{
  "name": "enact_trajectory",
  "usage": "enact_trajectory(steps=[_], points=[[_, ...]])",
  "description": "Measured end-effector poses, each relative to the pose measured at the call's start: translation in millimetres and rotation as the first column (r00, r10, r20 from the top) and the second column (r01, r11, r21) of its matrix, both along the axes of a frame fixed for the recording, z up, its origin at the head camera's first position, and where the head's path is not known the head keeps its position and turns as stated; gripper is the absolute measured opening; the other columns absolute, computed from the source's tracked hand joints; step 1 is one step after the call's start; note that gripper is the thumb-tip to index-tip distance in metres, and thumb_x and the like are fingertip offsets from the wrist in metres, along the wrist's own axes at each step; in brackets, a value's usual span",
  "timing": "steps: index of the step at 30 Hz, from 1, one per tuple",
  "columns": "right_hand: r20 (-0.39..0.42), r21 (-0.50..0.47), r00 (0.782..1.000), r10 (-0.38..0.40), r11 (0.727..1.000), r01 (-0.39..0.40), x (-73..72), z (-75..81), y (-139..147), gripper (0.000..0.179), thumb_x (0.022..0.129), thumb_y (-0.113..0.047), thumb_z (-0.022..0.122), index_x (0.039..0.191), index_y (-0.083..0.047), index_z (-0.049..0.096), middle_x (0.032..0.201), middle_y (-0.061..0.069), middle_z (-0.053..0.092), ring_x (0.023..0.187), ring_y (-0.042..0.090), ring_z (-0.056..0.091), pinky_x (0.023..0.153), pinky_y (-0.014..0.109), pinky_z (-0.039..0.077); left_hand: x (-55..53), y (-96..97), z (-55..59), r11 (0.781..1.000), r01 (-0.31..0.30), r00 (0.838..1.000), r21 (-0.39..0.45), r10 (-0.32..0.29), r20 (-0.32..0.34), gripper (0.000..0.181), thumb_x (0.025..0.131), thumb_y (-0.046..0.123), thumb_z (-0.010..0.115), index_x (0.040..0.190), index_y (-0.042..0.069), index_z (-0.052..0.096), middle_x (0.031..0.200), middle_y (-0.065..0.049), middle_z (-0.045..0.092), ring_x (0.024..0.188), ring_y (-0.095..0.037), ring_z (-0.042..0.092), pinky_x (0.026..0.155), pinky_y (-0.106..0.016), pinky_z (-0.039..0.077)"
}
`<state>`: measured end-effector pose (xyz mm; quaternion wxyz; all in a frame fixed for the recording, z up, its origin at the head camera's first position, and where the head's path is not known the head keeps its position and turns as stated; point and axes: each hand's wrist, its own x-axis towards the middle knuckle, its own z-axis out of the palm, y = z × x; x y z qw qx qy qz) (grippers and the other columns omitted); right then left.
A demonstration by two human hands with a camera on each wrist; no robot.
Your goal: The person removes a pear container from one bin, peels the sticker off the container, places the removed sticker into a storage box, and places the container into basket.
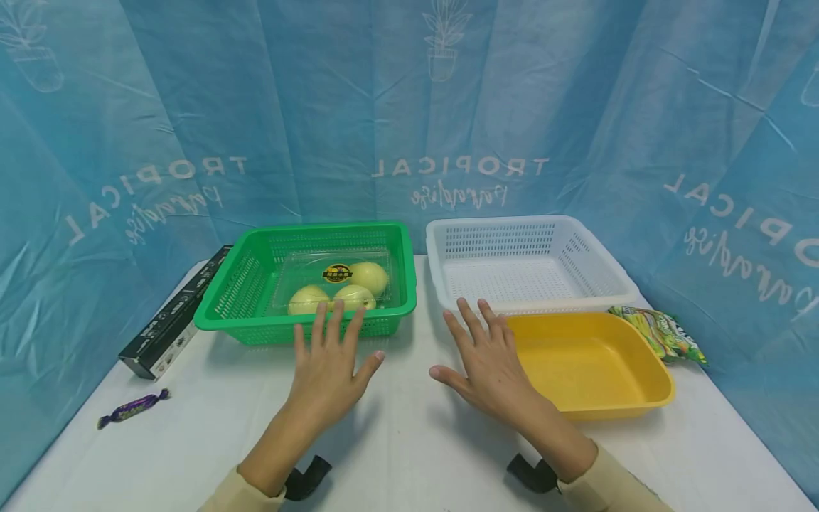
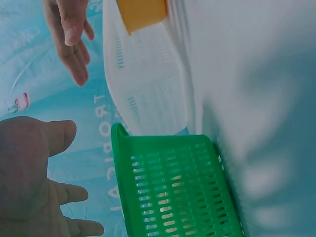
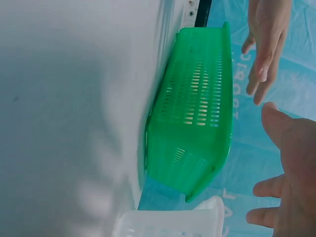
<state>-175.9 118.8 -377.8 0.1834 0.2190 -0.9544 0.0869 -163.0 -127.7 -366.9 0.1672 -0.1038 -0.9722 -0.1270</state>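
Green basket [image 1: 249,323], left of centre on the table [image 1: 409,448], clear box [image 1: 336,273] inside w/ pale-yellow fruit [image 1: 369,278]; box prob. there to stop 'em rolling, basket walls prob. to keep it put. L hand [image 1: 328,380] up in front, fingers fanned wide, thumb out, nothing held, and L wrist cam shows a gap to the basket, so no contact. R hand [image 1: 495,373] near-mirrors it: fingers spread, thumb pointing inward, hovering by the yellow tray [image 1: 591,363], nothing gripped, apart from it too. White basket [image 1: 544,306] right behind tray, touching or not, can't tell; close parking prob. saves table space.
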Motion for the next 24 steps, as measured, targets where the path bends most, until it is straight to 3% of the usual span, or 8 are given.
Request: enact_trajectory(steps=[13, 24], points=[[0.084, -0.114, 0.995, 0.06, 0.992, -0.05, -4.1, 10.3, -9, 0.085, 0.084, -0.059, 0.058, 0.148, -0.011, 0.03, 0.157, 0.013, 0.023, 0.144, 0.039, 0.019, 0.111, 0.063, 0.021, -9.6, -13.4, 7.4, 0.999, -0.03, 0.999, 0.028, 0.03, 0.017, 0.075, 0.091, 0.053, 0.052, 0.15, 0.015, 0.025, 0.156, -0.021, 0.017, 0.146, -0.042, 0.004, 0.107, -0.073, 0.007], [0.187, -0.19, 0.977, 0.1, 0.98, -0.064, -8.2, 19.6, -17, 0.084, 0.086, -0.057, 0.058, 0.149, -0.012, 0.027, 0.158, 0.009, 0.022, 0.141, 0.037, 0.026, 0.107, 0.061, 0.027, -13.0, -24.4, 13.5, 0.998, -0.018, 0.999, 0.057, 0.02, -0.028, 0.073, 0.091, 0.049, 0.055, 0.149, 0.013, 0.028, 0.154, -0.024, 0.02, 0.144, -0.046, 0.009, 0.106, -0.074, 0.008]])
